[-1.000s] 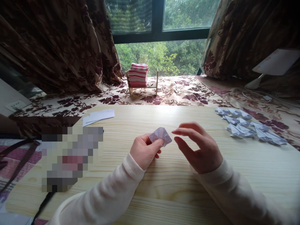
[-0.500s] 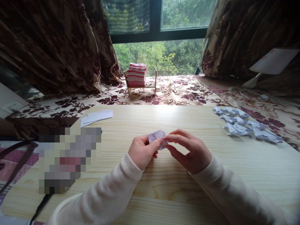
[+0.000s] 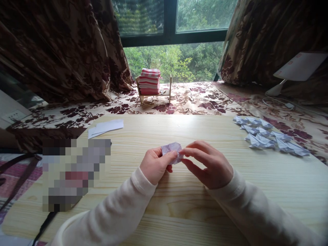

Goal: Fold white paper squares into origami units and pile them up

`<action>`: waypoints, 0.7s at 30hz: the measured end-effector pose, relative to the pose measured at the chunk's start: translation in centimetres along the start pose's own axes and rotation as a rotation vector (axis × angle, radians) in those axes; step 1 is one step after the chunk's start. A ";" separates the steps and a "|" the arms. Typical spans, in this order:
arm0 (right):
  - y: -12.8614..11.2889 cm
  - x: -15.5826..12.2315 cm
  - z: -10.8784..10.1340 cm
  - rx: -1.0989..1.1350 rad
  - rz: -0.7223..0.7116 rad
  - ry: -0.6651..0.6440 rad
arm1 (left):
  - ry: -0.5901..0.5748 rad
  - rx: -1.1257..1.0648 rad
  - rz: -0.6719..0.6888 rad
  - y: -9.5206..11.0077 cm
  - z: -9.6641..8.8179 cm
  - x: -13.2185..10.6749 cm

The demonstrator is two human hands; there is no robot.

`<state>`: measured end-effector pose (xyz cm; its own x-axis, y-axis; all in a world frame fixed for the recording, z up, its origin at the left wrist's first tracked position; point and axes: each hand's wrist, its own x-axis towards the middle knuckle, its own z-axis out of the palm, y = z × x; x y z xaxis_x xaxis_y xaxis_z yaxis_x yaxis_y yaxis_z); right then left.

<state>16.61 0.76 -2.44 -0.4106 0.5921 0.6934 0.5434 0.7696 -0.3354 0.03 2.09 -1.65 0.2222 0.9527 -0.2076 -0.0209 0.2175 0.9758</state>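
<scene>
A small piece of folded paper (image 3: pixel 169 148), pale lilac with creases, is held just above the wooden table (image 3: pixel 246 205). My left hand (image 3: pixel 156 165) pinches it, the thumb lying across its face and the other fingers behind, mostly hidden. At the paper's right edge, the thumb and index finger of my right hand (image 3: pixel 208 164) are brought close together on its margin. Several folded paper pieces (image 3: pixel 261 139) of whitish blue lie in rows at the table's right side. Flat white paper strips (image 3: pixel 106 128) overlap at the far left.
A blurred-out object (image 3: pixel 77 174) with a black cable (image 3: pixel 47 222) lies on the left. Behind the table, a small wooden stand (image 3: pixel 167 94) carries a stack of pink striped cloths (image 3: pixel 149 82) on a floral cover. A white lamp (image 3: pixel 299 66) stands at the back right.
My right hand has shifted very slightly to the right, its fingertips still at the paper's edge. The left hand and the paper look nearly the same.
</scene>
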 end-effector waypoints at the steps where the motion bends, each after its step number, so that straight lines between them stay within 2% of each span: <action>1: 0.0 0.0 0.0 -0.004 -0.013 0.002 | -0.002 0.000 -0.001 0.0 0.0 0.0; 12: -0.3 0.3 -0.6 -0.122 -0.087 -0.022 | -0.013 0.052 0.011 -0.1 0.0 0.0; 21: -0.4 0.2 -0.6 -0.097 -0.042 -0.049 | -0.009 0.107 0.022 0.2 0.1 -0.3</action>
<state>16.74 0.40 -1.83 -0.4682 0.5727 0.6729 0.5925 0.7684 -0.2418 0.07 1.86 -1.41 0.2312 0.9550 -0.1858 0.0778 0.1722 0.9820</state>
